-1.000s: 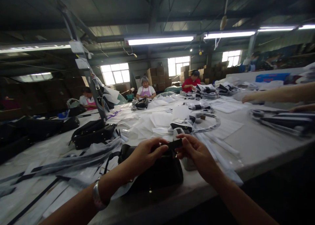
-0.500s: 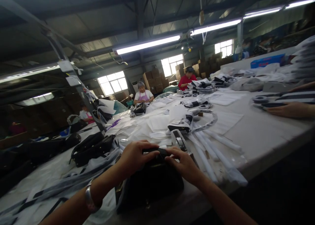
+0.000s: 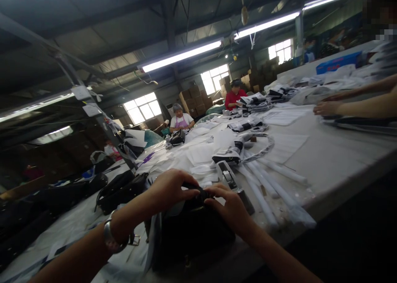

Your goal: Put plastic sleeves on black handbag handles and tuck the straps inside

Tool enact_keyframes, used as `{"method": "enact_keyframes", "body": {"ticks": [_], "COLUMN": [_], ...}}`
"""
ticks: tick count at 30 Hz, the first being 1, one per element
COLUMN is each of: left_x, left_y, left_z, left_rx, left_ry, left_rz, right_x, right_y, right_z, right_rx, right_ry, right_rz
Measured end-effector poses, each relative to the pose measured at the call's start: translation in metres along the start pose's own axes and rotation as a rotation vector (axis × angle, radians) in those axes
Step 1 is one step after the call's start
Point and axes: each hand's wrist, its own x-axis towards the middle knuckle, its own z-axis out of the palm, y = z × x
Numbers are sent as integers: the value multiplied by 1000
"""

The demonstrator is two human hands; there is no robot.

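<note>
A black handbag [image 3: 192, 237] stands on the table right in front of me, its lower part dark and hard to make out. My left hand [image 3: 173, 188] pinches a black strap [image 3: 201, 195] at the bag's top, thumb and fingers closed on it. From the other side my right hand [image 3: 228, 204] grips the same strap, fingertips almost meeting those of the left. Just beyond the right hand sits a grey tape dispenser [image 3: 231, 179]. White wrapping lies against the bag's left side, near a small metal buckle [image 3: 135, 239].
More black bags [image 3: 122, 190] lie to the left. A partly wrapped bag [image 3: 228, 153] and white paper sheets [image 3: 198, 153] cover the middle. White plastic-wrapped tubes [image 3: 263, 188] lie at right. A co-worker's hands [image 3: 328, 107] rest over a wrapped bag; others sit across the table.
Both hands have lowered the black strap towards the bag's top and drawn closer together. The view has tilted. At right, the co-worker's hands have moved over the wrapped bag.
</note>
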Motion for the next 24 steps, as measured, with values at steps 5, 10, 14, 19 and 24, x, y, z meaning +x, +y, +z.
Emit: {"method": "enact_keyframes", "body": {"ticks": [5, 10, 14, 19, 24], "left_x": [6, 8, 11, 17, 21], "left_y": [9, 12, 11, 17, 21], "left_z": [1, 7, 3, -1, 7], "left_rx": [61, 105, 122, 172, 217], "left_ry": [-18, -34, -90, -132, -127], "left_rz": [39, 33, 21, 23, 56], "right_x": [-2, -4, -5, -8, -13], "right_y": [0, 1, -1, 0, 3], "right_z": [2, 1, 2, 7, 12], "right_rx": [-1, 0, -30, -66, -60], "right_ry": [1, -5, -28, 9, 49], "right_rz": [-21, -33, -26, -47, -82]}}
